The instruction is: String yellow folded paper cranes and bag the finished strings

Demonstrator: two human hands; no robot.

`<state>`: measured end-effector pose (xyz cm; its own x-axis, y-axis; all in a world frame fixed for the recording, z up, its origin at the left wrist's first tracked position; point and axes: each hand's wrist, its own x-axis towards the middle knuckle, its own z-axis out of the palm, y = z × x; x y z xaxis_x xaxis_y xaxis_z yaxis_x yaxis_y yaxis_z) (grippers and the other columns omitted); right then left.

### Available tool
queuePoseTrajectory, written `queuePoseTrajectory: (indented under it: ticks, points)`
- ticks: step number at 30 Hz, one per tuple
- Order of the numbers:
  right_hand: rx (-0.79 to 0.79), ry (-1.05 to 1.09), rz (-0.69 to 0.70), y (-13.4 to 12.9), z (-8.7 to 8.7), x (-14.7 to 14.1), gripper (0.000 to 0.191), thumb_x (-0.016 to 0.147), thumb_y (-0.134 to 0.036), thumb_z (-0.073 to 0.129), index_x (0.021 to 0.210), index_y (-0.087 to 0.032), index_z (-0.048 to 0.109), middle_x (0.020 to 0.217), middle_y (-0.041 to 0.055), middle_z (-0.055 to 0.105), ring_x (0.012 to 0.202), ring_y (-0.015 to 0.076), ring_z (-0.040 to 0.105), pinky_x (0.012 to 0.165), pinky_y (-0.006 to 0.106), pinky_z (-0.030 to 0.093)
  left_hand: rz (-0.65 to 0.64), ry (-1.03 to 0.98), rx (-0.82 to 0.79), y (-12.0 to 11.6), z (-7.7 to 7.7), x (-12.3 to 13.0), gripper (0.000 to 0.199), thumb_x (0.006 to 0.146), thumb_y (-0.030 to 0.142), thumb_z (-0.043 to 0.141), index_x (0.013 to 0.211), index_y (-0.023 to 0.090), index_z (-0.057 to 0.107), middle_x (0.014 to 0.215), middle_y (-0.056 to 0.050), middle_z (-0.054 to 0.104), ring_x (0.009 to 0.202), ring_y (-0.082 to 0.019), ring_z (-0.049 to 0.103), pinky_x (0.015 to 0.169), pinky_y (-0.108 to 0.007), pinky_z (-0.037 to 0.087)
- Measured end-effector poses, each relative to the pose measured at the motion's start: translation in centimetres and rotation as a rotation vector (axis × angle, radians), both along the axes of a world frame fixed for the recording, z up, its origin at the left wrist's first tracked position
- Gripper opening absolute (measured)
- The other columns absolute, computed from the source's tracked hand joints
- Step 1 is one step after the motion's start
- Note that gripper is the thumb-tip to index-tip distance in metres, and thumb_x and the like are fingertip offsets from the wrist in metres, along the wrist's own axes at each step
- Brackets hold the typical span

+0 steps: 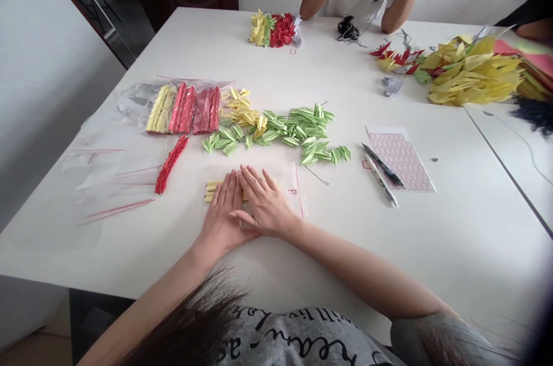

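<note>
Near edge of the surface: left hand and right hand lie flat, fingers spread, no grip, on one yellow paper crane row in a clear bag. Light, crushable; take it by the bag. Beyond: three bagged rows, two pens

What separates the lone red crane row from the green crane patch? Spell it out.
The red paper cranes are deep red, while the green paper cranes are pale green. The red cranes nest tightly in one narrow, slanted row; the green cranes sprawl loosely across a wide patch. The red row also covers far less of the table. Both are folded paper cranes.
</note>
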<state>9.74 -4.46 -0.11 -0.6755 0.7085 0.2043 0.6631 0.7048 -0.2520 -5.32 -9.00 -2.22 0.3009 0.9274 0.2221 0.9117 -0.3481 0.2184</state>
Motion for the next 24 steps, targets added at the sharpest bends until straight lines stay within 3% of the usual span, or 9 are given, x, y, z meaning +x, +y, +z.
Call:
queuePoseTrajectory:
  ticks: [4, 11, 17, 24]
  points:
    - [-0.009, 0.012, -0.039, 0.0, -1.1, -0.3, 0.089, 0.096, -0.068, 0.030, 0.154, 0.000, 0.027, 0.161, 0.0196, 0.027, 0.151, 0.0320, 0.023, 0.123, 0.054, 0.019, -0.008, -0.004, -0.004, 0.1, -0.2, -0.2, 0.139, 0.063, 0.093, 0.049, 0.156, 0.000, 0.007, 0.160, -0.028, 0.023, 0.150, -0.039, 0.022, 0.122, -0.051, 0.019]
    - [0.009, 0.013, -0.061, 0.0, -2.2, -0.3, 0.082, 0.097, -0.061, 0.035, 0.153, -0.001, 0.031, 0.159, 0.0207, 0.030, 0.150, 0.0317, 0.026, 0.122, 0.054, 0.020, -0.007, -0.009, 0.012, 0.1, -0.3, -0.3, 0.130, 0.070, 0.095, 0.025, 0.155, -0.002, 0.013, 0.158, -0.028, 0.027, 0.150, -0.038, 0.023, 0.122, -0.048, 0.017]
    - [0.009, -0.011, -0.067, 0.0, -2.3, -0.5, 0.082, 0.097, -0.063, 0.036, 0.151, 0.000, 0.036, 0.158, 0.0214, 0.032, 0.150, 0.0314, 0.027, 0.123, 0.052, 0.021, -0.001, 0.014, 0.026, 0.2, -0.3, -0.4, 0.126, 0.073, 0.093, 0.028, 0.155, -0.002, 0.016, 0.158, -0.028, 0.028, 0.149, -0.037, 0.026, 0.122, -0.047, 0.019]
    - [-0.002, -0.039, -0.053, 0.0, -1.9, -0.3, 0.082, 0.098, -0.062, 0.033, 0.153, -0.001, 0.030, 0.161, 0.0184, 0.027, 0.151, 0.0305, 0.025, 0.124, 0.051, 0.019, 0.018, 0.077, 0.025, 0.3, 0.0, -1.3, 0.121, 0.078, 0.088, 0.030, 0.152, -0.007, 0.020, 0.157, -0.032, 0.027, 0.149, -0.041, 0.023, 0.121, -0.053, 0.018]
